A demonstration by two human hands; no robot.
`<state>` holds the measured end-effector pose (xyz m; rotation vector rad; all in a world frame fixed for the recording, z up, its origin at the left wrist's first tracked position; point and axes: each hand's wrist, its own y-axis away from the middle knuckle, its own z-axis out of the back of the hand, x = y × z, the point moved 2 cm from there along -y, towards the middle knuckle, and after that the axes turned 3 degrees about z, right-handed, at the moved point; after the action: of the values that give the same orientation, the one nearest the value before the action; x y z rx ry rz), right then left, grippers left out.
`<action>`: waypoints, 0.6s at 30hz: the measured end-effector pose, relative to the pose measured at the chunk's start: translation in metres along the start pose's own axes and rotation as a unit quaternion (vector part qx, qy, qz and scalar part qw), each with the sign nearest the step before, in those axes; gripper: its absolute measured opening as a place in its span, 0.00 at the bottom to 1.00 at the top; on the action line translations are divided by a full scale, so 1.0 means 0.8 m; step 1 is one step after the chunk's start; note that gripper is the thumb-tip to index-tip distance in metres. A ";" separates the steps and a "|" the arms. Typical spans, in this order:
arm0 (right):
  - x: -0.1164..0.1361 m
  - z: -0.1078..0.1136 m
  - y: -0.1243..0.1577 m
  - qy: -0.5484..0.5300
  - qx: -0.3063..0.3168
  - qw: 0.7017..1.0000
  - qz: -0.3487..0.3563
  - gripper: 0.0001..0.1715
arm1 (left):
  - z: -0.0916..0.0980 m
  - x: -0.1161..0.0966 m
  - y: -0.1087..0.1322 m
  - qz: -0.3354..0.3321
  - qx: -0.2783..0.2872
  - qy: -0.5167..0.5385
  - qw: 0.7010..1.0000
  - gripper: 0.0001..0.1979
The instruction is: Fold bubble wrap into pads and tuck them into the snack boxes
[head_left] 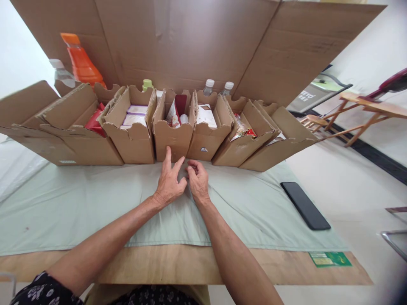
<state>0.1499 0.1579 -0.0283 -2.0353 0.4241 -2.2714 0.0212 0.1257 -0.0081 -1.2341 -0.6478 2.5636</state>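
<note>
My left hand [172,176] has its fingers apart, the index fingertip at the lower front of the middle cardboard box [174,137]. That box holds a red and white packet [173,115] and a small whitish item. Close beside it, my right hand [197,178] is curled with thumb and fingers drawn together; whatever is between them, if anything, is hidden. In the box to the right [203,145] lies a white carton [206,116]. The box to the left [137,146] contains white and purple packs [136,113].
More cardboard boxes stand at both ends of the row, one with a red packet [95,120]. Bottles, including an orange one [83,63], rise behind, before a tall cardboard panel [190,38]. A black phone-like slab [304,205] lies right on the green cloth [89,212].
</note>
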 end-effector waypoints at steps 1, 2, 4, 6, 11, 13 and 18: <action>-0.001 0.000 -0.001 0.002 0.001 1.000 -0.001 0.18 | -0.002 0.001 -0.002 -0.001 0.001 0.001 1.000 0.35; -0.003 0.000 -0.001 0.004 0.002 1.000 -0.002 0.18 | -0.003 0.002 -0.004 -0.002 0.003 0.003 1.000 0.35; -0.004 0.000 -0.003 0.008 0.007 1.000 -0.004 0.19 | -0.003 0.001 -0.006 0.000 0.016 0.007 1.000 0.34; -0.004 0.001 -0.004 0.013 0.012 1.000 -0.006 0.19 | 0.004 -0.002 -0.006 0.010 0.044 0.007 0.999 0.34; 0.006 0.003 -0.004 0.016 0.023 1.000 0.001 0.19 | 0.059 0.000 0.027 0.008 0.148 -0.046 0.988 0.30; 0.017 0.001 0.001 0.009 0.031 0.999 0.009 0.18 | 0.093 0.013 0.050 0.022 0.133 -0.070 0.988 0.25; 0.083 -0.026 0.017 0.000 0.065 0.996 0.055 0.18 | 0.157 0.057 0.085 0.137 -0.019 -0.066 0.988 0.17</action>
<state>0.1194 0.1331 0.0303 -1.9020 0.3680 -2.1734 -0.1063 0.0472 -0.0029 -1.2517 -0.5921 2.8902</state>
